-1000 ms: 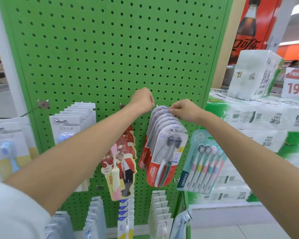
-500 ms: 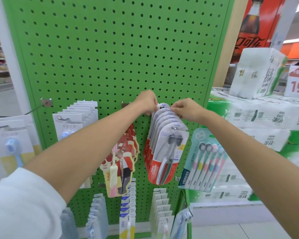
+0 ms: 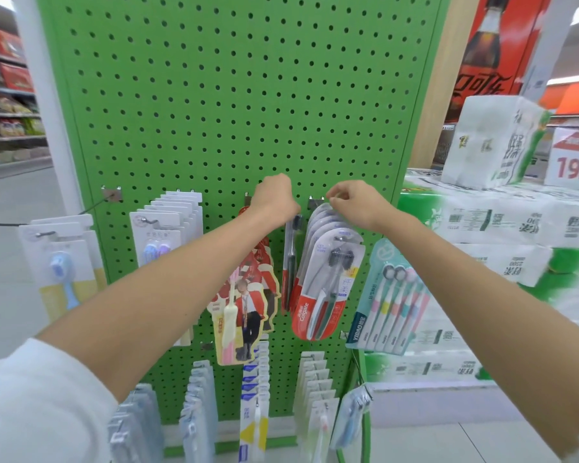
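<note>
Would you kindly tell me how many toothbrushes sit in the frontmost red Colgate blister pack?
2, side by side in the frontmost red Colgate blister pack: a white-handled toothbrush on the left, a dark green-handled toothbrush beside it. None looks hidden.

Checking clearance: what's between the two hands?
Head view: the hook's grey metal plate on green pegboard; left hand grips one red toothbrush pack, right hand pinches the hung packs.
</note>
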`<state>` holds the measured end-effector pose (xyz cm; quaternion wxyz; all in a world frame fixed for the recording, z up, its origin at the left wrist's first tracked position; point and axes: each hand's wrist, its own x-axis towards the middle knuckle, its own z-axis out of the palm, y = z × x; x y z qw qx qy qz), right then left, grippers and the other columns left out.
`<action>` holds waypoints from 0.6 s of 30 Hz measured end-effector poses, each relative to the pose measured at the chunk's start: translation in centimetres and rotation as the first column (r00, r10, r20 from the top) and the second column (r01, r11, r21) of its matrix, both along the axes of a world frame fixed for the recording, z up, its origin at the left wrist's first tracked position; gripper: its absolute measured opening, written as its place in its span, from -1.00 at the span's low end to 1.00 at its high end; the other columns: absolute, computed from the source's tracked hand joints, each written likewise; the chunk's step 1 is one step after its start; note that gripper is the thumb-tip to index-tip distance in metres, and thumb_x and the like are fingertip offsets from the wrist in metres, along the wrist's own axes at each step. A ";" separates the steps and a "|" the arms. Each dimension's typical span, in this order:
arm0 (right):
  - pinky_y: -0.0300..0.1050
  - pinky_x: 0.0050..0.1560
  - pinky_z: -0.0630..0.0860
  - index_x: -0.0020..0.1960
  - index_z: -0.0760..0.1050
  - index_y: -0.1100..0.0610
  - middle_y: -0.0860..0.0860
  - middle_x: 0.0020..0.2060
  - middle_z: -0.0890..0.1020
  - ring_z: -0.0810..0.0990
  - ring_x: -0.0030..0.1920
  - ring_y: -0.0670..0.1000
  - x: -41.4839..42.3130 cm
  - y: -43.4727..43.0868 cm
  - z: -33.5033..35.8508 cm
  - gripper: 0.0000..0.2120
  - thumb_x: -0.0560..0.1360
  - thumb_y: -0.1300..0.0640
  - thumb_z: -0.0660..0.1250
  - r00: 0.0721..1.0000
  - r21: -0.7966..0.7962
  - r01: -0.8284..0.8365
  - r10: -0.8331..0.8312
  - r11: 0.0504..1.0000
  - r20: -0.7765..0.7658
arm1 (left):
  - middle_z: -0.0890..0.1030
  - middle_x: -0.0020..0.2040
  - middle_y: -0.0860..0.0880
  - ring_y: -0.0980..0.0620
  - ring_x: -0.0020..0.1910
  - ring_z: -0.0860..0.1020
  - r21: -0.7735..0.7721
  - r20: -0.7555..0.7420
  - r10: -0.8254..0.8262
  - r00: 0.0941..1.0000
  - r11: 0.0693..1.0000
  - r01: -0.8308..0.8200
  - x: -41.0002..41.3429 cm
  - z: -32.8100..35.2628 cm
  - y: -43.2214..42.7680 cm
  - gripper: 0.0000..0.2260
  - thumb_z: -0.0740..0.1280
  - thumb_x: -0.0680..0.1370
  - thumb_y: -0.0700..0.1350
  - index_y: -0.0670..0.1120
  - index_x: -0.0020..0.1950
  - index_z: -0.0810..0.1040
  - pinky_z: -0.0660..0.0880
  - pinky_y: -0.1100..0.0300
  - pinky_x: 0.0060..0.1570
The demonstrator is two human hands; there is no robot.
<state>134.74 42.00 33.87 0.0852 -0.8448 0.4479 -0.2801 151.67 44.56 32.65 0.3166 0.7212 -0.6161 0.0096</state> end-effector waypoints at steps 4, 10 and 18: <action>-0.08 -0.24 0.56 0.26 0.53 0.18 0.09 0.10 0.62 0.53 -0.29 0.00 0.9 1.8 -1.0 -0.73 0.64 0.18 0.15 0.999 -0.045 -0.007 0.005 0.999 -0.037 | 0.57 -0.32 -0.09 -0.06 -0.24 0.65 -0.002 -0.023 0.045 0.999 0.999 -0.045 -0.6 -0.5 2.0 -0.84 0.40 0.51 -0.26 -0.19 -0.24 0.47 0.60 0.13 -0.25; 0.01 0.15 0.54 0.17 0.61 0.22 0.11 0.11 0.67 0.64 -0.03 0.06 1.5 4.9 -1.5 -0.72 0.63 0.19 0.16 1.000 -0.267 0.022 -0.025 0.963 -0.008 | 0.50 -0.38 -0.06 -0.03 -0.33 0.58 -0.003 -0.046 0.077 0.996 0.997 -0.077 -0.7 -0.7 5.3 -0.77 0.41 0.49 -0.25 -0.15 -0.29 0.40 0.51 0.16 -0.35; -0.06 0.27 0.37 0.16 0.62 0.21 0.09 0.10 0.67 0.55 0.17 0.08 2.5 9.1 -3.9 -0.75 0.60 0.24 0.21 0.999 -0.433 0.006 0.014 0.901 0.045 | 0.39 -0.45 -0.02 0.02 -0.48 0.39 0.001 -0.099 0.048 0.994 0.999 -0.048 -0.5 -1.4 9.8 -0.66 0.40 0.54 -0.13 -0.13 -0.37 0.36 0.37 0.21 -0.45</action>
